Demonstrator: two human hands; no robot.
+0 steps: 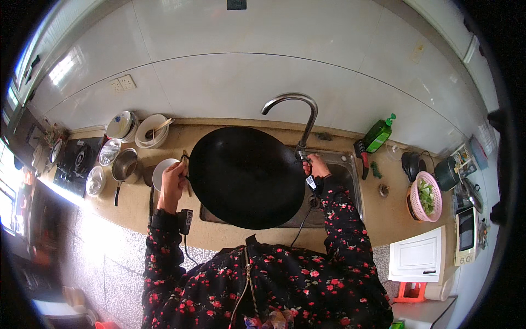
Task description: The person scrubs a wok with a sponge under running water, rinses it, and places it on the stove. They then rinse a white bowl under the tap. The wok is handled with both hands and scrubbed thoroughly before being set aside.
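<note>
A large black wok [246, 177] is held up over the counter and the left part of the steel sink [353, 189], its dark face towards me. My left hand [173, 185] grips the wok's handle at its left rim. On the right side, my right hand [315, 165] is closed on the other handle, just below the foot of the curved metal faucet [308, 111]. A white bowl [160, 174] sits partly behind my left hand. The wok hides much of the sink. Both sleeves are black with a red flower print, and a small device with a cable is on each wrist.
Stacked bowls [121, 125], a small saucepan [126, 165] and a gas stove [78, 162] are on the left. To the right are a green detergent bottle [378, 135], a red-and-black handled tool [362, 159], and a pink basket [436, 197] of cut greens. A white cabinet door [417, 255] stands open at lower right.
</note>
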